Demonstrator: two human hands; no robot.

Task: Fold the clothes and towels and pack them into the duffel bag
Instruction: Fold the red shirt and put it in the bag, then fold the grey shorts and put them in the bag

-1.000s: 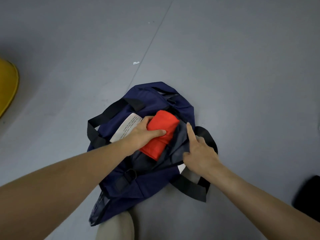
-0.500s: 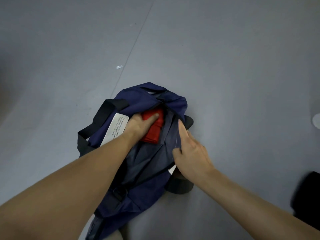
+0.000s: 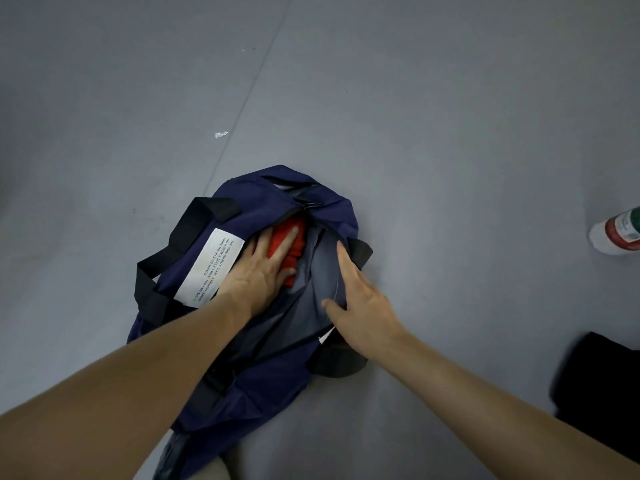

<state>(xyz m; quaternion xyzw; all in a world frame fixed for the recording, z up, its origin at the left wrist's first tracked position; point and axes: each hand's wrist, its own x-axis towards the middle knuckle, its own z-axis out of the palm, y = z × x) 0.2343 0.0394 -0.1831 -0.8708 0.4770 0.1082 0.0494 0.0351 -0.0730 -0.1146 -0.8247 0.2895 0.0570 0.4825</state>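
A navy duffel bag [image 3: 263,368] with black handles and a white text label lies on the grey floor. Its zip opening gapes along the top. A folded red cloth [image 3: 291,237] sits inside the far end of the opening, mostly hidden by the bag's edge. My left hand [image 3: 263,268] lies flat on the red cloth with straight fingers, pressing it down into the bag. My right hand [image 3: 360,303] rests with straight fingers on the right flap of the opening, thumb against the grey lining, holding it aside.
A bottle [image 3: 616,233] with a red and green label lies at the right edge. A black fabric item [image 3: 602,393] lies on the floor at lower right. A small white scrap [image 3: 221,134] sits by a floor seam beyond the bag.
My left hand has pushed the red cloth deeper into the bag and flattened from a grip to a press. My right hand has slid along the flap.
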